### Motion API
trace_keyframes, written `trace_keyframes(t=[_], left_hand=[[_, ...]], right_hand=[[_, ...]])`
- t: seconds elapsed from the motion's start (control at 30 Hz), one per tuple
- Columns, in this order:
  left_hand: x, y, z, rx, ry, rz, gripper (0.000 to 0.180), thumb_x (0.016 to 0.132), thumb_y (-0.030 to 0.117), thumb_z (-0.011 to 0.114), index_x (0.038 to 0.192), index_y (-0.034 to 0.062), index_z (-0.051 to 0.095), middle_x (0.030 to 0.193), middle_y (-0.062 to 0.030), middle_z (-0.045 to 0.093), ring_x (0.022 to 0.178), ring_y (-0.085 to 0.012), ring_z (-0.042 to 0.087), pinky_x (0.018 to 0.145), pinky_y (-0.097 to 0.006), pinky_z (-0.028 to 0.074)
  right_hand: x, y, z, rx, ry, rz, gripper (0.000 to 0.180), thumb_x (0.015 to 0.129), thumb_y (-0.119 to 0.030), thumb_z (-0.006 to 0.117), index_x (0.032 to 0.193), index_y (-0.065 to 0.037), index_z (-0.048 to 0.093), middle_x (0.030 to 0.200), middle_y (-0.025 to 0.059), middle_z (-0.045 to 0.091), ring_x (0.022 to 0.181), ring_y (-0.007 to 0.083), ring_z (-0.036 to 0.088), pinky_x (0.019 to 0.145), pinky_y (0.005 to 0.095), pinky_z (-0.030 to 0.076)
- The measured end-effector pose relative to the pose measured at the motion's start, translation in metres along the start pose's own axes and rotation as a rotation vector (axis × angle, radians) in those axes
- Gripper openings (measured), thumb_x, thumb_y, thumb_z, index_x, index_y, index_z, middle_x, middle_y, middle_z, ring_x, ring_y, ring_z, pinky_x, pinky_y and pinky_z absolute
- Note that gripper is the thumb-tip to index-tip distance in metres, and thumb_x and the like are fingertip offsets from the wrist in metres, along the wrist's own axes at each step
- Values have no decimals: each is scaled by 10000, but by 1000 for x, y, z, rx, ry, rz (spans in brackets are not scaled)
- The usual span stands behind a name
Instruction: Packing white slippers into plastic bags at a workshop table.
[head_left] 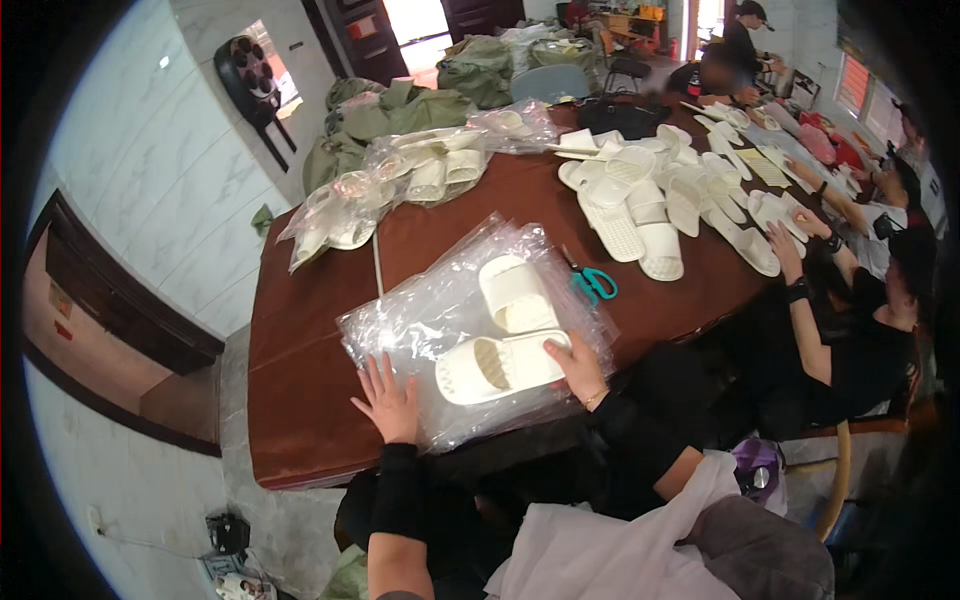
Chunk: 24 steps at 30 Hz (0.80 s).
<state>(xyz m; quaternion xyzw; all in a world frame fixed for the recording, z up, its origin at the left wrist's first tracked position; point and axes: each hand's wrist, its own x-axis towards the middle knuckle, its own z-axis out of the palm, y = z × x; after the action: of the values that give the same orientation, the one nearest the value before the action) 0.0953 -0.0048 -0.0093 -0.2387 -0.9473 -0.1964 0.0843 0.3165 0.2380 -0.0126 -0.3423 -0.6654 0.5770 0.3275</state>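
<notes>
A stack of clear plastic bags lies on the brown table in front of me. Two cream slippers rest on it: one slipper at the back, and a nearer slipper lying sideways with its toe to the left. My right hand grips the right end of the nearer slipper, thumb on top and the other fingers partly hidden. Fingers spread, my left hand lies at the left front edge of the bags and holds nothing. Teal-handled scissors lie just right of the bags.
Bagged slippers line the table's far left side. A heap of loose slippers covers the far right, where a co-worker's hand touches one. Other people sit farther along. Green sacks stand behind the brown table.
</notes>
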Motion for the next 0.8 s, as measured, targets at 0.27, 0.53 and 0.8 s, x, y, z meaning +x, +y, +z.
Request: trace_keyframes(t=[0.27, 0.53, 0.8], left_hand=[[-4, -5, 0, 93, -66, 62, 635, 927, 439, 500, 1501, 235, 320, 1579, -67, 243, 1433, -356, 238, 1098, -661, 141], [-4, -3, 0, 136, -48, 63, 632, 932, 420, 500, 1505, 235, 308, 1575, -54, 252, 1435, -343, 238, 1103, -654, 143], [-5, -1, 3, 116, -65, 54, 629, 937, 430, 496, 1505, 238, 306, 1571, -55, 261, 1432, -340, 244, 1104, -650, 149]], right_hand=[[60, -76, -60, 110, -506, 305, 405, 905, -350, 624, 1102, 3, 633, 886, 71, 673, 664, 145, 643, 415, 272, 488], [159, -123, -136, 803, -15, 71, 517, 899, -312, 644, 1249, 31, 480, 1183, 149, 590, 842, 219, 673, 592, 391, 590], [26, -37, -42, 90, -117, -265, 332, 906, -115, 584, 1227, -43, 541, 878, 43, 601, 667, 114, 557, 600, 260, 485]])
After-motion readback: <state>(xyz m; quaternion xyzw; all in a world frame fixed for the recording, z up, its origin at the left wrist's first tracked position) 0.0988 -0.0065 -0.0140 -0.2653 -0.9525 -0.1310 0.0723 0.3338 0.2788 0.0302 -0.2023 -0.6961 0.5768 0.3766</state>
